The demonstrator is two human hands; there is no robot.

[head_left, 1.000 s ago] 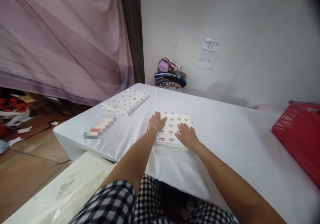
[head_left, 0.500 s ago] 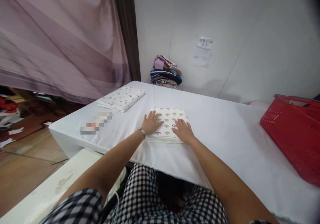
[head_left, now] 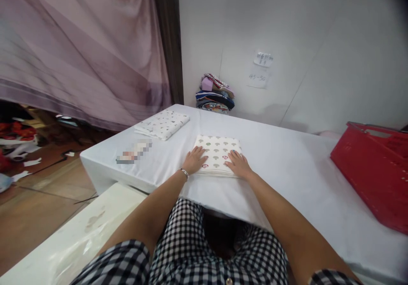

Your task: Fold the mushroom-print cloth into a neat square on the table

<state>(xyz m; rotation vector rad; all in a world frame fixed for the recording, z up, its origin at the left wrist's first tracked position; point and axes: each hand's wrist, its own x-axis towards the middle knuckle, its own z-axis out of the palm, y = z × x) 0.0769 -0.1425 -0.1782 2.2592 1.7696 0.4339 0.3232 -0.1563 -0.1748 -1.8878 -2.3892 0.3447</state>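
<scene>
A folded white cloth (head_left: 216, 151) with grey mushroom prints and a few red and green motifs lies near the front edge of the white-covered table (head_left: 287, 170). My left hand (head_left: 194, 160) rests flat on the left side of this cloth, fingers stretched out. On its right side lies my right hand (head_left: 239, 164), palm down with the fingers spread. Farther back to the left is another folded white cloth (head_left: 164, 123) with small dark prints, which neither hand touches.
A blurred-out item (head_left: 134, 151) lies at the table's left. On the right stands a red plastic basket (head_left: 372, 174). Folded fabrics (head_left: 215, 94) are stacked by the wall behind. A pinkish curtain (head_left: 95, 43) hangs at the left, and a pale surface (head_left: 105, 217) adjoins the table's front left.
Both hands have slid slightly toward the near side of the mushroom-print cloth, uncovering more of its upper part. The head view has shifted a little to the left.
</scene>
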